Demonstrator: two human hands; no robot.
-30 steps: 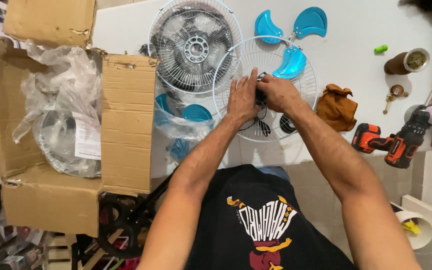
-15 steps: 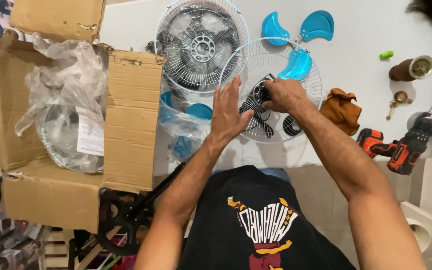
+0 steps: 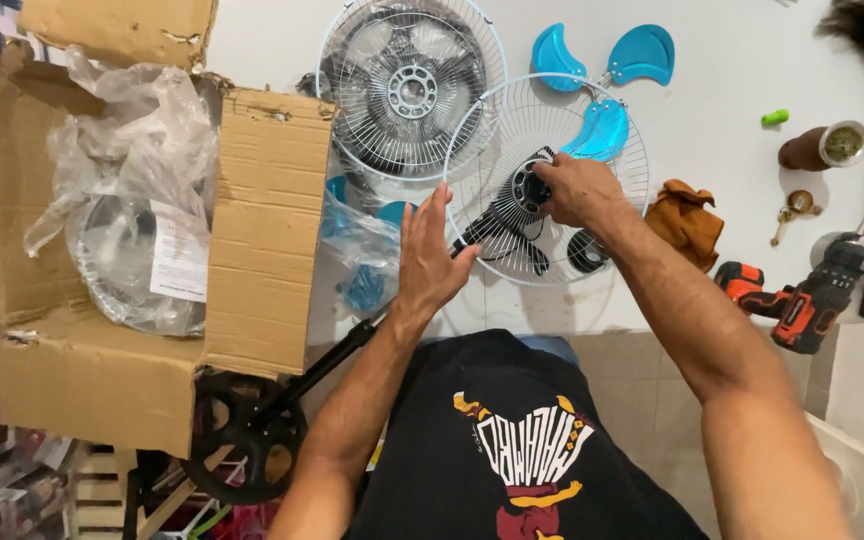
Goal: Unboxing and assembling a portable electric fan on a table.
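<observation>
I judge the wire fan guard [image 3: 512, 150] light, springy; my right hand [image 3: 577, 190] pinches its black hub [image 3: 530, 185], left hand [image 3: 427, 255] spread at its rim.

**Box, bags and label at the left**

An open brown cardboard box [image 3: 102, 380] is seen at the left, its flaps [image 3: 267, 230] spread, one lying over the edge of the white worktop [image 3: 732, 90]. Inside it, a crumpled clear plastic bag [image 3: 122, 150] is wrapped round a wire grille. A white rectangular paper label [image 3: 180, 262] is stuck on that bag. A second clear bag [image 3: 357, 245] with blue parts lies just beside the flap.
</observation>
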